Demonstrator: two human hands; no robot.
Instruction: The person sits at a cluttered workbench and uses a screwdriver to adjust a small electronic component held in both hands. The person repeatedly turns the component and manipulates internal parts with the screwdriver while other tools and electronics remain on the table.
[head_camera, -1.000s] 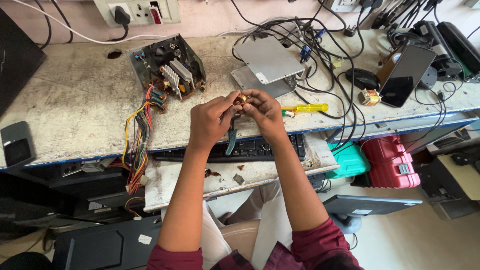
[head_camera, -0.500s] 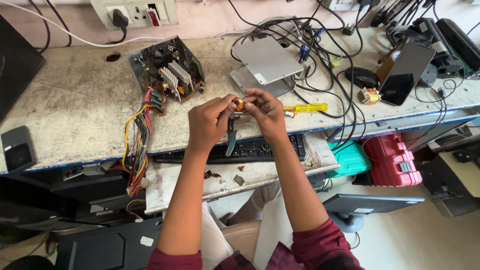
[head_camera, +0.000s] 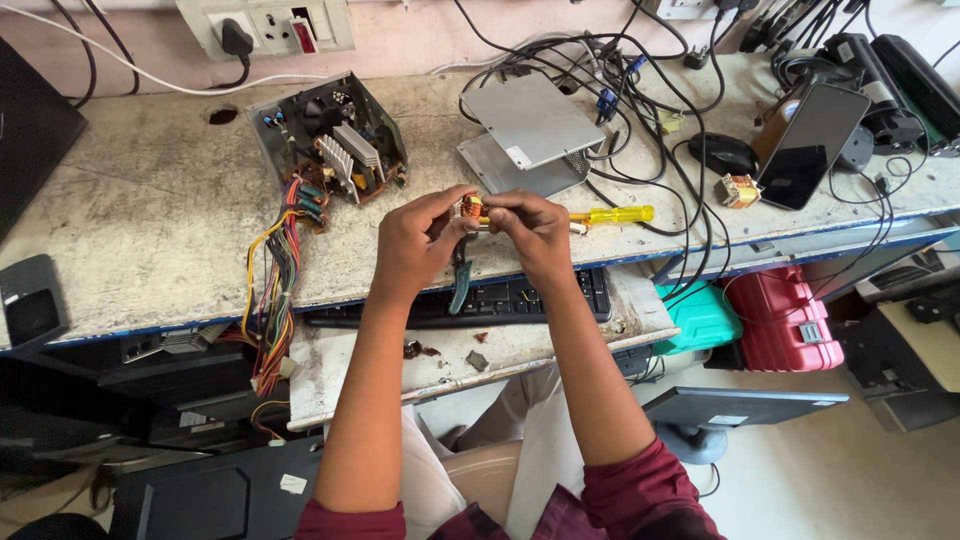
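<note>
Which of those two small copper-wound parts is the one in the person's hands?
The small copper coil part pinched between both hands' fingers above the keyboard. The other, a yellow-taped transformer, lies untouched on the bench beside the dark phone.

A stained workbench (head_camera: 150, 210) carries an opened power supply (head_camera: 328, 140), cables, screwdriver (head_camera: 610, 215).

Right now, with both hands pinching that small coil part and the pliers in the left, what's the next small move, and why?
Probably bring the pliers up to the small copper-wound part. The left hand and right hand pinch it above the bench edge, and the pliers' handles hang down unused.
</note>
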